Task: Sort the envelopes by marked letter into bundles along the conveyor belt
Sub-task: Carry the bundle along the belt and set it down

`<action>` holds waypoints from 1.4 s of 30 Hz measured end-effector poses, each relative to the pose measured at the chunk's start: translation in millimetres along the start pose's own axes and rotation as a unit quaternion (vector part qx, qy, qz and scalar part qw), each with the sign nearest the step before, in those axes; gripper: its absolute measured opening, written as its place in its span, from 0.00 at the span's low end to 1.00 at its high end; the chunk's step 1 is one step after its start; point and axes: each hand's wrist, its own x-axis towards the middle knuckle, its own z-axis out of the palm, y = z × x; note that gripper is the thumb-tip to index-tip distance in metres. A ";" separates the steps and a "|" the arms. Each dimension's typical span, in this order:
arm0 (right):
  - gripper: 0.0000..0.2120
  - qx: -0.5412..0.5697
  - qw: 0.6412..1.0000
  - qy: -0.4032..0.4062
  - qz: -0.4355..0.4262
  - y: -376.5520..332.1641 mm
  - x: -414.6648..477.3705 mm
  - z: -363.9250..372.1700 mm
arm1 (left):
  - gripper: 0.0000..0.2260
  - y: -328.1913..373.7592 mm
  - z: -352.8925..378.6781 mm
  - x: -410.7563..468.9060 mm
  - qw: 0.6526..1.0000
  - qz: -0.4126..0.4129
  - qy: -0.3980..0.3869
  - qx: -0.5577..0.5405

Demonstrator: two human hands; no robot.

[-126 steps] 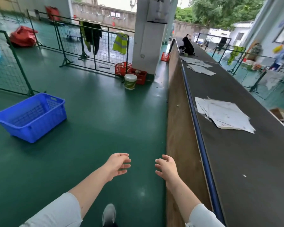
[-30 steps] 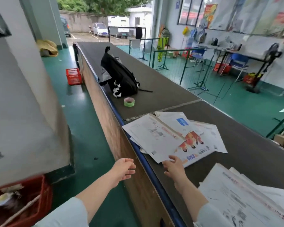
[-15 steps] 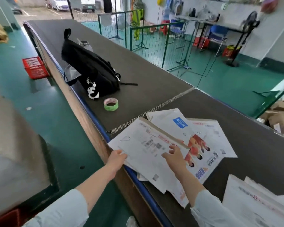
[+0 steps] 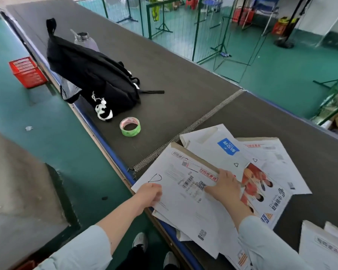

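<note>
— Where do we find the envelope (image 4: 183, 211)?

— On top of the pile (image 4: 213, 151), at the near edge of the belt (image 4: 183, 84), with its near corner hanging over the blue rim. It lies between our two hands.

— And the hands?

— Our left hand (image 4: 149, 193) grips the envelope's left corner, thumb on the face, fingers tucked under. Our right hand (image 4: 223, 189) holds the opposite edge, thumb flat on the print, fingers curled over the brown border.

— How does it look to us?

— White, large and flat, with a brown strip along the far edge. We see a red-boxed line of print, a barcode, a square code and small grey text. Just above our left thumb sits a pen-drawn mark, either a D or a rounded triangle; we cannot tell which.

— What lies beneath it?

— Fanned sheets: one with a blue label and two small pen triangles, one with a picture of people in orange.

— Anything else on the belt?

— A second bundle (image 4: 324, 248) near our right sleeve. Past the belt's seam, a green tape (image 4: 130, 127) roll, then a black backpack (image 4: 94, 75) with a bottle (image 4: 85, 40) behind it.
</note>
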 end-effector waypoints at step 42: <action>0.08 0.492 0.834 0.025 0.249 16.9 -88.3 2.3 | 0.11 65.0 20.4 25.2 0.986 0.160 0.024 0.039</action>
